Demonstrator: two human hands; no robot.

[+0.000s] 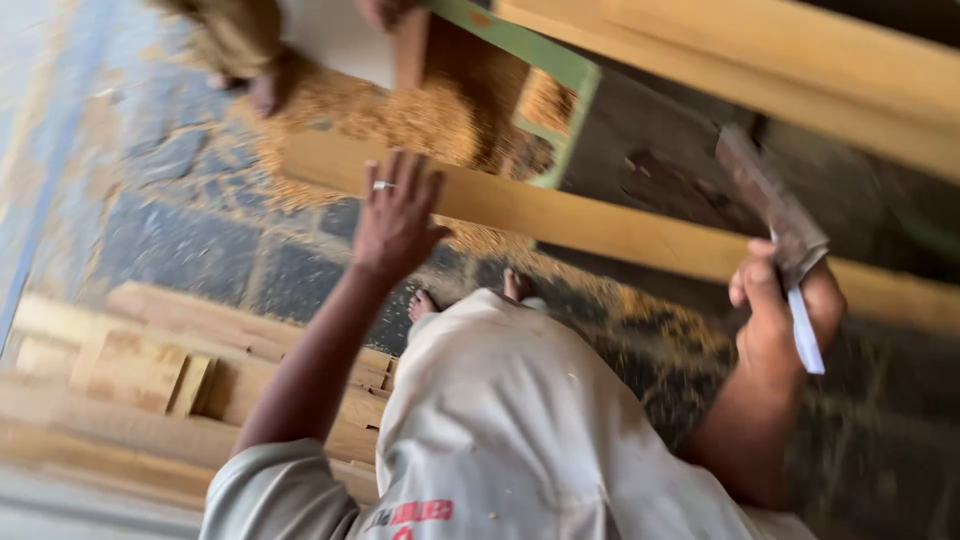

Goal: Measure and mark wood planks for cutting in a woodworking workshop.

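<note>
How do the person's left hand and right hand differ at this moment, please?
The left hand is spread open, fingers splayed, flat against the long pale plank; the right hand is closed in a grip around a dark, worn tool and a white strip. The left hand wears a ring; none shows on the right hand. The left hand reaches forward, while the right hand is raised off the plank. Both are bare.

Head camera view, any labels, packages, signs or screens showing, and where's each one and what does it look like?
Printed shirt marking: bottom edge of the view, on the person's off-white shirt; blocky red lettering, partly cut off.
White strip: held in the right hand with a brown flat tool; narrow, plain, too blurred to tell whether it is a label.
No packages, signs or screens.
</note>
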